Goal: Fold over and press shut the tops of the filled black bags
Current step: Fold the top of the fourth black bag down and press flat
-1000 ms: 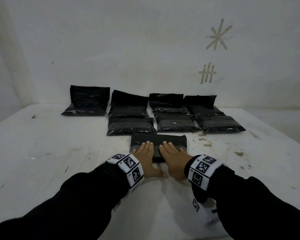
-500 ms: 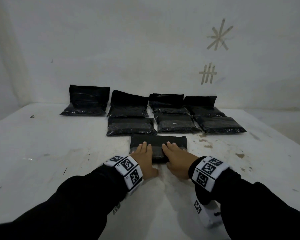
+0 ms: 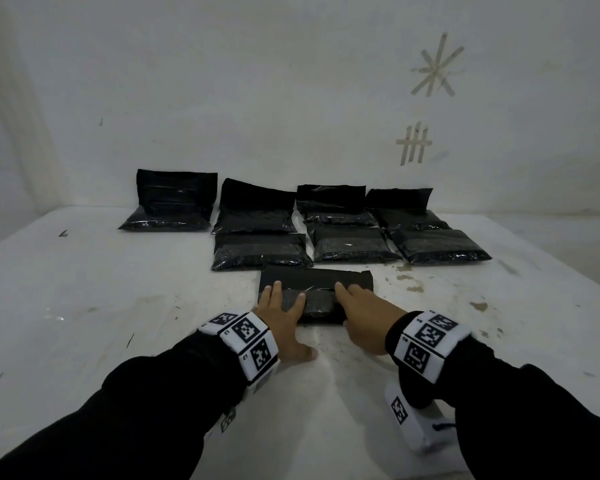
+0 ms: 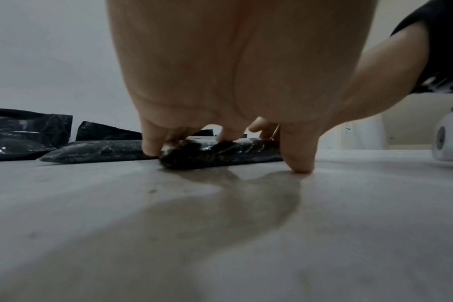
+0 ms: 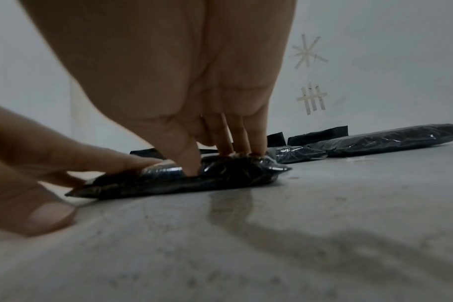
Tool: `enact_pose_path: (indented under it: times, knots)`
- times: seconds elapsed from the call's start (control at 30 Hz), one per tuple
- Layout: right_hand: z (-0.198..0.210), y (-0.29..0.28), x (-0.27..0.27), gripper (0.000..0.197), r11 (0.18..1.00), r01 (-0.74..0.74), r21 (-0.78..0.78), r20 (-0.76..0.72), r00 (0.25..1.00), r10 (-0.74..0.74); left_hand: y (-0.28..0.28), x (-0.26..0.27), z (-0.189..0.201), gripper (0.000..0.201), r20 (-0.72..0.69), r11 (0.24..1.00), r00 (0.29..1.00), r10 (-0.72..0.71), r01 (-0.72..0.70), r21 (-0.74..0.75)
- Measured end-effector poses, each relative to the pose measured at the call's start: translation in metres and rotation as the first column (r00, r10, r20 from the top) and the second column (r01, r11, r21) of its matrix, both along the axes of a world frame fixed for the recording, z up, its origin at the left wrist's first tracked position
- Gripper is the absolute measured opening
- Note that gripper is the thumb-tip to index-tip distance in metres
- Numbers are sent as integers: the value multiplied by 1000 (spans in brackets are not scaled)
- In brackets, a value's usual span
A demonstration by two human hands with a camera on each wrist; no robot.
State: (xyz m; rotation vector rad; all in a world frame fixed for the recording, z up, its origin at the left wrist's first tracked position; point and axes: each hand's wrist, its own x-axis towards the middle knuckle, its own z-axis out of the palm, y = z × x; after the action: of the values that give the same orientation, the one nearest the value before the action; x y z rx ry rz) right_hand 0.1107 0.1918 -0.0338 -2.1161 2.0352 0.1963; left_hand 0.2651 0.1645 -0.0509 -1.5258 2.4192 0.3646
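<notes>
The flat, filled black plastic bag point(image 3: 317, 289) lies at the near centre of the white table point(image 3: 84, 306), its top folded over. The left hand point(image 3: 284, 320) and right hand point(image 3: 364, 317) press on it with straight, spread fingers; the left thumb point(image 4: 297, 155) touches the table at the bag's near edge. Seven more filled black bags point(image 3: 260, 251) sit in two rows beyond, against the far wall point(image 3: 257, 98). Bare tabletop extends left, right and near.

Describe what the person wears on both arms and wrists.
Both arms are in long black sleeves. The left wrist band and right wrist band are white and blocky, printed with black square code markers. The left hand and right hand are bare.
</notes>
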Motion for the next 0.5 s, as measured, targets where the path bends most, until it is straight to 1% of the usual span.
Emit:
enact_pose_path:
  times: [0.1,0.2,0.3,0.37,0.5]
  knots:
    - [0,4,-4,64,998,-9,66,-14,1000,10,-2,1,-2,99,13,1000,1000,7,-7,25]
    - [0,6,-4,67,993,14,115,-50,999,-8,-3,-1,-5,101,42,1000,999,21,-21,4]
    - [2,7,-5,70,980,11,196,-44,999,-2,-1,-2,-4,98,78,999,996,47,-47,-2]
    - [3,9,-7,72,975,8,224,-20,1000,-3,-1,-1,-3,98,62,998,997,51,-53,33]
    - [4,11,-9,76,980,13,201,46,999,-23,0,0,0,105,-14,995,998,64,-63,79]
